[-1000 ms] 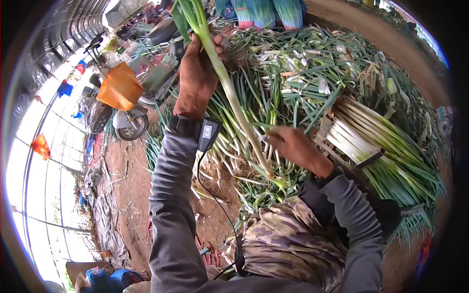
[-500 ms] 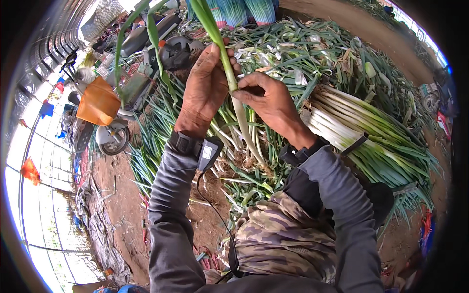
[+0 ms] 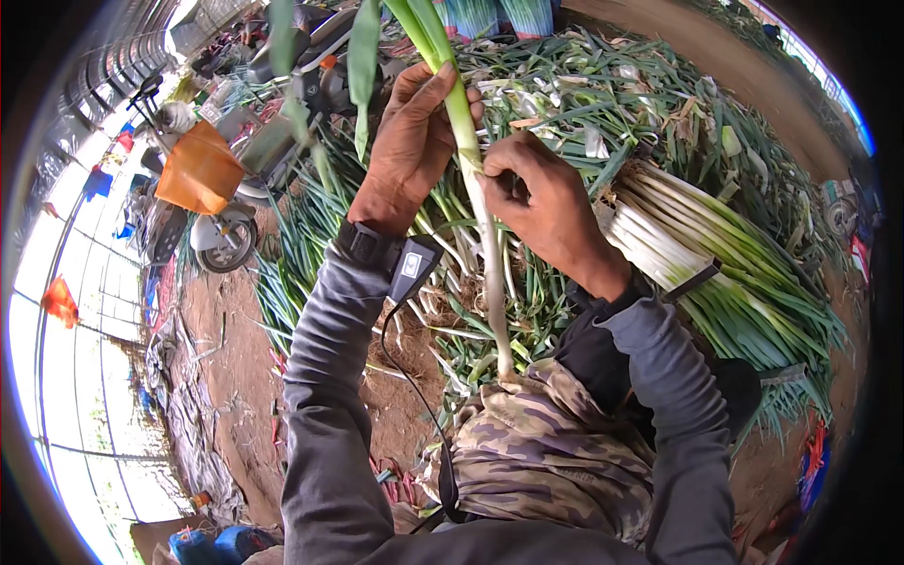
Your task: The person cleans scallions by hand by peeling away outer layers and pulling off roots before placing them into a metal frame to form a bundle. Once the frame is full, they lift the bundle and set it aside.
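Observation:
My left hand [image 3: 414, 141] is closed round the upper stalk of a long green onion [image 3: 489, 254], where white turns to green. The green onion stands nearly upright, its pale lower end reaching down to the camouflage cloth on my lap. My right hand [image 3: 556, 207] is at the stalk just below my left hand, thumb and forefinger pinched together at its outer skin. Below my hands, a loose heap of untrimmed green onions [image 3: 301, 254] lies on the ground. To the right rests a bundle of pale, cleaned green onions [image 3: 716, 235].
Stripped leaves [image 3: 678, 113] are heaped behind and to the right. A scooter [image 3: 221, 235] with an orange cover [image 3: 199, 169] stands at left. Bagged green onions [image 3: 476, 17] stand at the far side. Bare soil [image 3: 235, 367] shows at lower left.
The green onion has shifted slightly right and now stands more upright, its lower end over my lap. My right hand has moved a little right and down, its fingers curled tighter.

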Demonstrator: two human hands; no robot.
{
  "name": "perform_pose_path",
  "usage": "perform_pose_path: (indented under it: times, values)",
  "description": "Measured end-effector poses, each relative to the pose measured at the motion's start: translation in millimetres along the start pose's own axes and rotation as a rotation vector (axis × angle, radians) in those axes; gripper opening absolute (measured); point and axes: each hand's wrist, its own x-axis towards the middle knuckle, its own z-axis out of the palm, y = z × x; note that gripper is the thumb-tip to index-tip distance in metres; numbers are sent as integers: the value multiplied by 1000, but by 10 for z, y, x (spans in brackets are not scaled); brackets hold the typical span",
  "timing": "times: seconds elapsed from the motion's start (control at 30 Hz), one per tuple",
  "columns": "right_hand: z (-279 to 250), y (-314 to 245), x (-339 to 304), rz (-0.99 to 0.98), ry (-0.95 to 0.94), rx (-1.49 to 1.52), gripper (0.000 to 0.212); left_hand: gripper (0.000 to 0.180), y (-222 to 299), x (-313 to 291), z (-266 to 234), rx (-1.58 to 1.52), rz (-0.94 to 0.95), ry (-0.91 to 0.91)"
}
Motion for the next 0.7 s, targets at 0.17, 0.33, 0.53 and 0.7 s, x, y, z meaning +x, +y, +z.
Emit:
perform_pose_path:
  times: [0.17, 0.33, 0.53, 0.7]
  values:
    - [11, -91, -96, -85, -46, -69, 24, 17, -13, 17, -50, -34, 9, 64]
    - [-118, -328, -217, -113, -84, 115, 29, 17, 135, 128, -211, -42, 94, 173]
    - [-225, -382, -236, 249, 134, 506, 20, 21, 155, 108, -329, 26, 155, 247]
    - [-467, -426, 34, 177, 330, 153, 26, 23, 223, 104, -430, 55, 156, 183]
